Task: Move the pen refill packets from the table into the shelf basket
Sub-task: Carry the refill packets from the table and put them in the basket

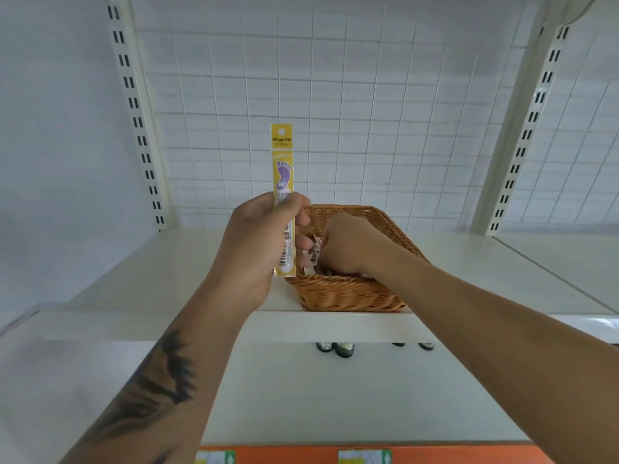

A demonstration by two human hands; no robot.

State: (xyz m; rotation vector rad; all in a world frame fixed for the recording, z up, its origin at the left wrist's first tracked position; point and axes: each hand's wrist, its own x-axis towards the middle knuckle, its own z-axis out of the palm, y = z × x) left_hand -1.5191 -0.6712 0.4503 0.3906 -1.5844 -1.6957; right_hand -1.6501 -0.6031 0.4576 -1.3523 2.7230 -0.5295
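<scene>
My right hand is down inside the wicker basket on the shelf, knuckles up, its fingers curled among the packets already lying there; whether they have let go I cannot tell. My left hand grips a yellow refill packet upright by its lower half, just beside the basket's left rim. To do this well I'd clear the right hand first, then tip the yellow packet flat and lay it lengthwise along the others, so it doesn't catch the rim or stand on end
</scene>
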